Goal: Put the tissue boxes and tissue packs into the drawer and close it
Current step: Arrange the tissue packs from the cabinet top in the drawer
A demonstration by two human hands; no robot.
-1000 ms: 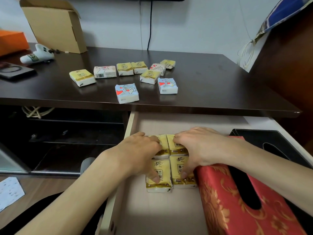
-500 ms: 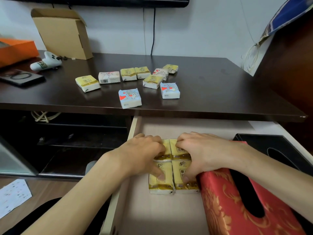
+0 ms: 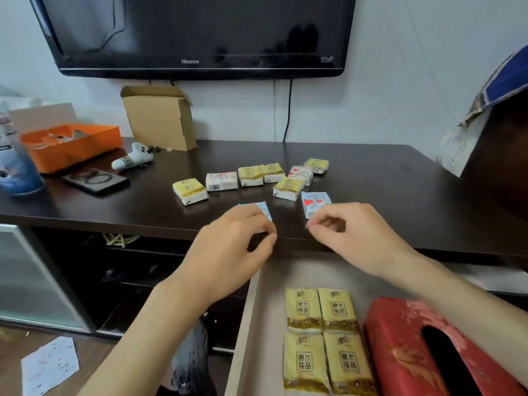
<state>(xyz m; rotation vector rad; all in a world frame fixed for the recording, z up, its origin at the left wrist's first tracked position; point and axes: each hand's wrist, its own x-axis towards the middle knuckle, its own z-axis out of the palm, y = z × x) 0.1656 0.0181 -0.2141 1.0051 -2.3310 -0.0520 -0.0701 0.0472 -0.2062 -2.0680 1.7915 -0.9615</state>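
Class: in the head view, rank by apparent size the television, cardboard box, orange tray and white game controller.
1. television
2. cardboard box and orange tray: look alike, so unranked
3. white game controller

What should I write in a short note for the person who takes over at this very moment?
Left hand: empty, fingers curled over the near blue pack.
Right hand: empty, beside the second blue pack.
Done: four yellow packs and the red tissue box lie in the open drawer.
Left: nine packs on the desk, including the row of packs behind; then close the drawer.
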